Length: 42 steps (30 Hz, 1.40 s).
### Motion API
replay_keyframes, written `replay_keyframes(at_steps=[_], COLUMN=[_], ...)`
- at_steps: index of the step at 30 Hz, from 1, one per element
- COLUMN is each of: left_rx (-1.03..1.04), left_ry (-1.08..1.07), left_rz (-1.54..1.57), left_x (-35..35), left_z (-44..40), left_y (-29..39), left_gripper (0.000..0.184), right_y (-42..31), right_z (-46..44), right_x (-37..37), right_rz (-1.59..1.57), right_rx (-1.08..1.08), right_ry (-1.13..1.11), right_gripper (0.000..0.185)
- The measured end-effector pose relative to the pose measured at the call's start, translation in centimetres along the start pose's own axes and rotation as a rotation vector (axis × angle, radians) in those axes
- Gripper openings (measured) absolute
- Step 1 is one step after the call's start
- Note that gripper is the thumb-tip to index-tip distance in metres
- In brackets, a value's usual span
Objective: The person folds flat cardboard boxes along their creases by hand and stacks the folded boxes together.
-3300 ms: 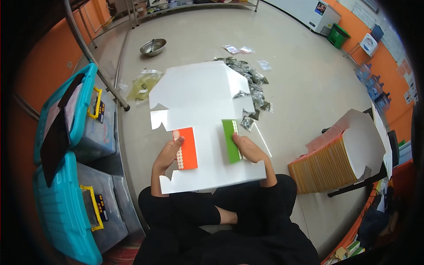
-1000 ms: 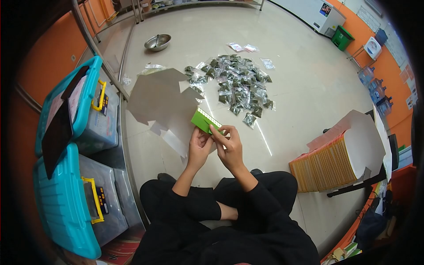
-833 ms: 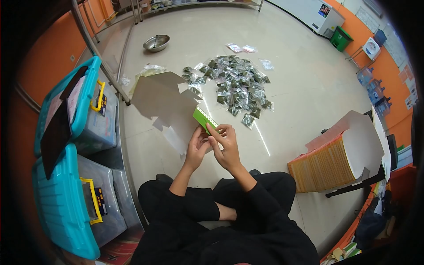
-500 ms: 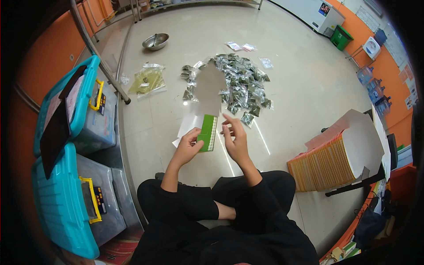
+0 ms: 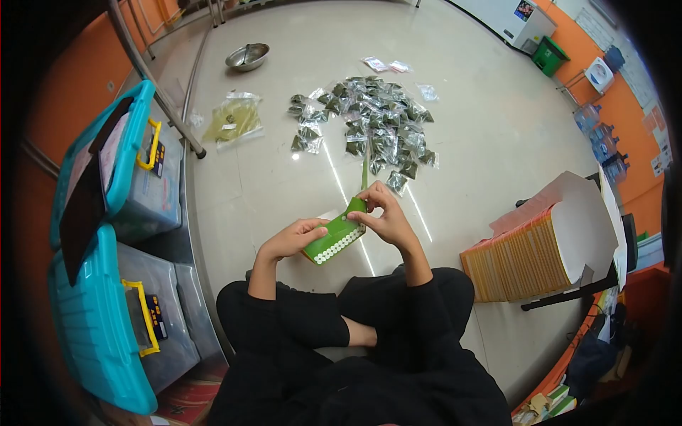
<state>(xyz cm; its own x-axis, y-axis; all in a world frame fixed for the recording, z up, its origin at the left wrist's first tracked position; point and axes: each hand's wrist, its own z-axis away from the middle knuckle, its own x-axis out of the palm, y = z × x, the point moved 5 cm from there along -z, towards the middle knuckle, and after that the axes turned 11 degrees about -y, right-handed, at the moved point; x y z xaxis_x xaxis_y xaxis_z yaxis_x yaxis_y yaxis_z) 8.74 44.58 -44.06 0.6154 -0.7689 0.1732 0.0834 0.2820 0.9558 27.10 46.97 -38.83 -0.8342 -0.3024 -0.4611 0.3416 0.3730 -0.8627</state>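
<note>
A folded green card piece (image 5: 334,241) with a row of white round dots along its lower edge is held between both hands, above the floor near my crossed legs. My left hand (image 5: 295,238) pinches its left end, thumb on top. At the upper right end, my right hand (image 5: 383,219) grips the card with thumb and fingers. A thin green edge of the card sticks up beyond my right fingers, seen nearly edge-on. Past the hands, many small clear packets with dark green contents (image 5: 387,131) lie in a heap on the floor.
A yellowish plastic bag (image 5: 236,121) and a metal bowl (image 5: 247,57) are on the floor at the upper left. Teal-lidded bins (image 5: 106,319) stand at the left beside a metal rack. On the right is a stack of orange-edged card sheets (image 5: 515,263), near a green bin (image 5: 549,55).
The large sheet was held open, then folded and turned; now the green part lies tilted between my hands. My right hand, apart from it half a second ago, has taken hold of its right end.
</note>
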Motion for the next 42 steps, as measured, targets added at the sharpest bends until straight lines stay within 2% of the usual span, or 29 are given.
replay_keyframes(at_steps=[3,6,8,14,18,21,26,30,32,33,35,38,42], left_rx=[0.035,-0.02,-0.001,0.045,0.083,0.01,0.054,0.01,0.08,0.078,0.158,0.111,0.143], left_ry=[-0.063,-0.098,-0.149,-0.106,-0.088,-0.127,-0.118,-0.112,-0.058,-0.06,0.002,0.03,-0.01], left_rz=[-0.006,0.018,-0.086,-0.196,-0.183,-0.157,-0.068,-0.025,0.125,0.123,0.06,0.038,0.072], left_x=[0.5,0.6,0.9,1.2,0.8,0.9,1.1,1.4,1.7,1.7,1.1,1.1,1.0], left_z=[-0.3,-0.5,-0.6,-0.1,-0.2,0.0,0.1,-0.6,-0.7,-0.7,-0.6,-0.3,-0.1], left_y=[-0.3,-0.9,-0.7,0.5,0.1,0.3,0.3,-0.4,0.2,0.4,1.2,1.7,1.9], left_gripper=[0.033,0.033,0.029,0.027,0.028,0.026,0.025,0.027,0.041,0.041,0.057,0.065,0.065], right_y=[-0.5,-0.8,-0.9,-1.9,-2.2,-2.2,-1.8,-1.9,-1.5,-1.5,-1.2,-1.1,-0.2], right_z=[0.1,0.2,0.2,0.1,0.3,0.3,0.3,0.2,0.3,0.3,0.3,0.2,0.2], right_x=[0.5,1.0,1.5,1.5,1.7,2.3,2.9,3.1,3.1,3.2,3.0,3.4,3.8], right_rz=[-0.027,-0.007,0.001,0.032,-0.002,-0.049,-0.113,-0.118,-0.115,-0.116,-0.114,-0.159,-0.249], right_rx=[-0.047,-0.042,0.016,-0.019,-0.019,-0.029,0.052,-0.009,0.078,0.078,0.109,0.054,0.077], right_ry=[-0.048,-0.089,-0.122,-0.151,-0.194,-0.242,-0.293,-0.284,-0.295,-0.292,-0.191,-0.176,-0.104], right_gripper=[0.026,0.025,0.024,0.021,0.019,0.017,0.016,0.016,0.015,0.015,0.014,0.013,0.014])
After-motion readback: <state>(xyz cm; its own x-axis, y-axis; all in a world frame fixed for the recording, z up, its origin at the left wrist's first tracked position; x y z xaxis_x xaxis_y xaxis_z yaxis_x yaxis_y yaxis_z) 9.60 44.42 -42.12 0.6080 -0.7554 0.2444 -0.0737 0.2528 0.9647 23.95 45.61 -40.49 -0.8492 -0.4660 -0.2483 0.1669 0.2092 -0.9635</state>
